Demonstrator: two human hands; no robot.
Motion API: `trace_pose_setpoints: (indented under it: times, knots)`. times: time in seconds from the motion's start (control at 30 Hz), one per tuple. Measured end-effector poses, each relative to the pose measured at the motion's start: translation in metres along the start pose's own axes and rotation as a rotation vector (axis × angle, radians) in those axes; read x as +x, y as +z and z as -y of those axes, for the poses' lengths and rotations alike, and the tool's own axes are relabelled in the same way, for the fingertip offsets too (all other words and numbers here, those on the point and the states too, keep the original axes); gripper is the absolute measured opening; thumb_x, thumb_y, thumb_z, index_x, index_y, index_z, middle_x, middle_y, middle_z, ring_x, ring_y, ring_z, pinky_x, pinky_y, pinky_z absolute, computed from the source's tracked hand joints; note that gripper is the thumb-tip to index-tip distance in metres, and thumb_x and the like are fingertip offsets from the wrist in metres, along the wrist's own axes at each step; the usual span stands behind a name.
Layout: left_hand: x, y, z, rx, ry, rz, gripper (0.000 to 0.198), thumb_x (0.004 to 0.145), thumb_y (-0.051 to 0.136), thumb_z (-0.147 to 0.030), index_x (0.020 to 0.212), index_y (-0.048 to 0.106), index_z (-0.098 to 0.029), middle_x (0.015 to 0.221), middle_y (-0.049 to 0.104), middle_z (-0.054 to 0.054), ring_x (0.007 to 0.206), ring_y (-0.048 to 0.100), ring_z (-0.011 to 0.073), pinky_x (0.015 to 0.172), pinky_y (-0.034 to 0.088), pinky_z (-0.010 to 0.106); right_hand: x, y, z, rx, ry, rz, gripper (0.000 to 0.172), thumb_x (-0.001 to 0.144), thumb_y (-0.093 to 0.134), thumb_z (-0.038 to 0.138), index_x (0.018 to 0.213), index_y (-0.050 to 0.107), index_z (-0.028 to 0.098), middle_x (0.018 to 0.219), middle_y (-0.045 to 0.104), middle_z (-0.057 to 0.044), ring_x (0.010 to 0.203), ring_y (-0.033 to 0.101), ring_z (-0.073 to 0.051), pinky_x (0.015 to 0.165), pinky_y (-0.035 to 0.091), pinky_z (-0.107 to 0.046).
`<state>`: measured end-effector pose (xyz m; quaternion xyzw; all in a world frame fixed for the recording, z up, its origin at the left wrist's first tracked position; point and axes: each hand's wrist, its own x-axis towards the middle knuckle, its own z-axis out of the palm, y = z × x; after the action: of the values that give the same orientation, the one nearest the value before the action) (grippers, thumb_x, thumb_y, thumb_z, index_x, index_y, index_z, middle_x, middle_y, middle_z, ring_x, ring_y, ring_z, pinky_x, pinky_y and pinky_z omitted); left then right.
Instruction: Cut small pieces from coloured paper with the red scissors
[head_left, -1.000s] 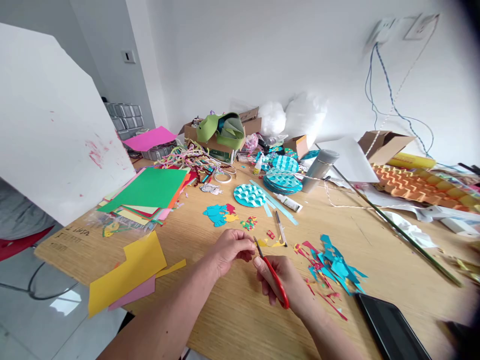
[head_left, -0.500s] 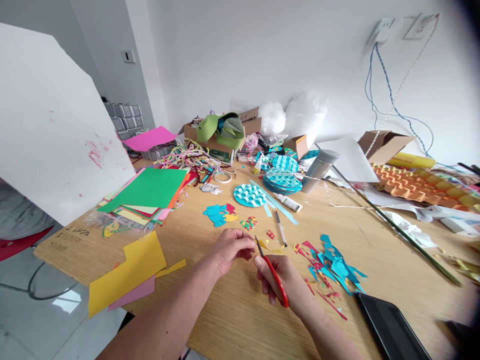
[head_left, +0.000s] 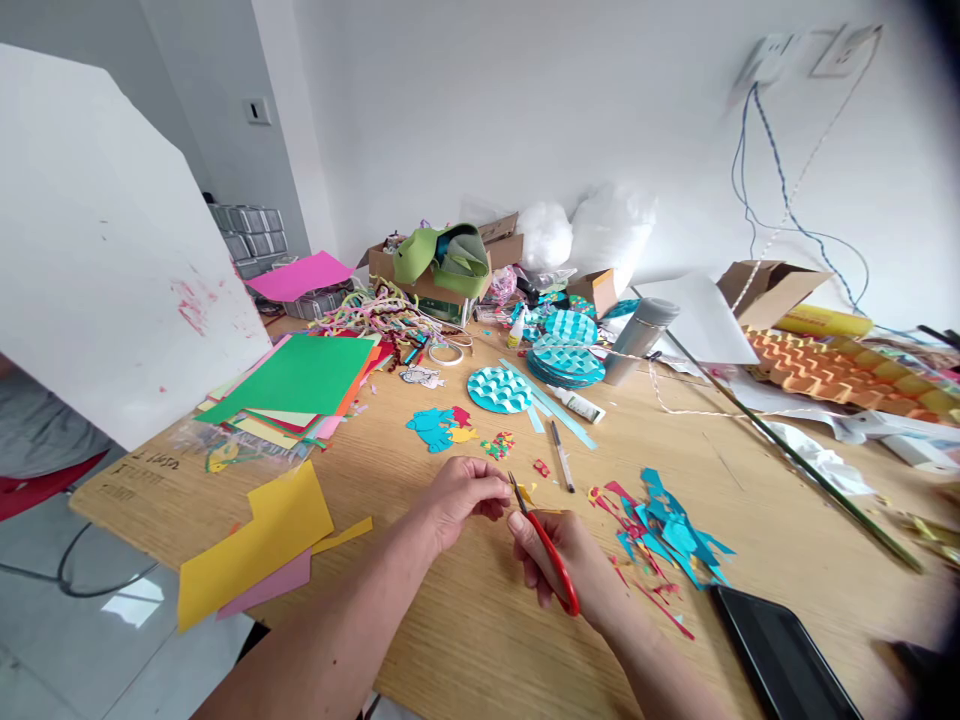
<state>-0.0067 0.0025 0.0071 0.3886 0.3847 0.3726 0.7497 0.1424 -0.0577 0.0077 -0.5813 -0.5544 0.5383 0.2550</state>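
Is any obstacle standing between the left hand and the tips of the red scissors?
No obstacle is visible between the left hand and the tips of the red scissors, which the right hand holds close by.

Right of the hands [head_left: 463, 500], a black device [head_left: 784, 650] lies on the surface [head_left: 457, 640], and farther right a long thin stick [head_left: 795, 455] slants near an orange ridged sheet [head_left: 825, 372]. Beyond them stands a grey bottle [head_left: 641, 340]; farther back, green material [head_left: 459, 262] overflows a cardboard box [head_left: 387, 266], left of white bags [head_left: 615, 235].
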Motion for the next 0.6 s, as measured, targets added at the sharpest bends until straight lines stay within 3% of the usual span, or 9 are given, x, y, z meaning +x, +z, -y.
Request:
trace_pose_setpoints:
  times: [0.6]
  knots:
    - [-0.0028,0.0012,-0.0034,-0.027,0.008,-0.004,0.020,0.052,0.073,-0.025,0.063,0.062,-0.012,0.057,0.060,0.000,0.047,0.051,0.0082,0.055,0.040,0.025,-0.0004,-0.0017,0.0013,0.011,0.008,-0.008,0.054,0.074,0.056,0.069,0.058,0.046,0.018,0.042,0.054,0.004,0.029,0.046,-0.007,0.031,0.026,-0.017]
